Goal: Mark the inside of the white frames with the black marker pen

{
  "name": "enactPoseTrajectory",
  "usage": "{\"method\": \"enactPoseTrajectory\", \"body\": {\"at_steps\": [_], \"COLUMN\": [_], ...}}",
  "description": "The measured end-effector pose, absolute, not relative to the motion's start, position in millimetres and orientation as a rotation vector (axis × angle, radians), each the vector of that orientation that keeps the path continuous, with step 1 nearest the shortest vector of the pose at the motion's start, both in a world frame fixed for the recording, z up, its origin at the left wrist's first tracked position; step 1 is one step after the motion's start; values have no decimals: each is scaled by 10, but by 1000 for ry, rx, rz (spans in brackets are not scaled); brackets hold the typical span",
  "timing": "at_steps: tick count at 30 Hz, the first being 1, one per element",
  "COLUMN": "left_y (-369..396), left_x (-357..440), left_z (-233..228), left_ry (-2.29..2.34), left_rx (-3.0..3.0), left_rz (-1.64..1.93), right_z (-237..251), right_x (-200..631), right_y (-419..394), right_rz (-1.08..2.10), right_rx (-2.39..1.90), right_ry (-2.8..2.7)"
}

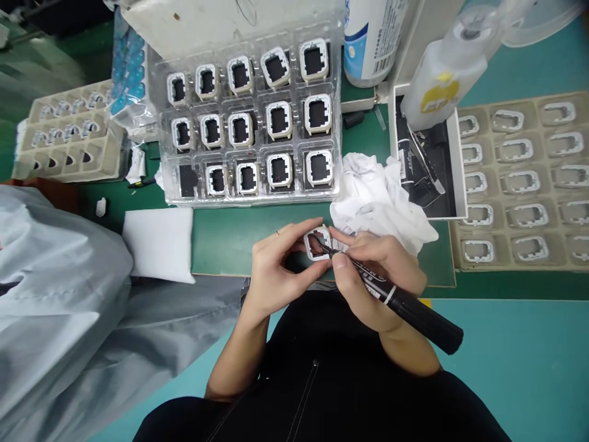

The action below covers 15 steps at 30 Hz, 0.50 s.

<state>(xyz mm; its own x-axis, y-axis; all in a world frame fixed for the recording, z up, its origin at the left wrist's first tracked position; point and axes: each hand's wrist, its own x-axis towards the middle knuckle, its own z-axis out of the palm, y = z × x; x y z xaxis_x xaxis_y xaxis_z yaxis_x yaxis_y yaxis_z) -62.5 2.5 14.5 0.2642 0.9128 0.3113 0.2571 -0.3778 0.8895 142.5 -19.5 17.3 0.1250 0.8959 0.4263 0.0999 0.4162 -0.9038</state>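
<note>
Between the thumb and fingers of my left hand (280, 267) is a small white watch-case frame (307, 244), squarish with rounded corners and an open middle. My right hand (380, 270) is closed around a thick black marker pen (400, 301), tilted with its tip at the frame's opening. A right fingertip reaches the frame's upper right edge. Whether the tip touches the inner wall, I cannot tell. Just beyond my hands stands a clear plastic tray (253, 201) with rows of similar frames; its front left pocket shows no frame.
A crumpled white cloth (377, 199) lies by my right hand, beside an open white box (461, 178) holding tweezers and a squeeze bottle (444, 86). Right is a beige tray (499, 228) of frames. A white foam pad (159, 242) lies left, near another person's grey sleeve (59, 276).
</note>
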Motion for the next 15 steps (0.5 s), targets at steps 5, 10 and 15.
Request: {"method": "enactPoseTrajectory", "body": {"at_steps": [5,10,15], "left_y": [34,277,751], "left_x": [-600,-1133,-2185], "left_z": [169,392,483], "left_ry": [1064,1335,1748], "left_rx": [1939,2254,2391], "left_rz": [1160,1248,1281], "right_z": [314,300,105], "right_x": [1111,1154,1754], "right_y": [1,121,14], "right_rz": [899,962,1043], "right_rx": [-971,-824,-794], "right_ry": [-1332,-1306,-1607]}}
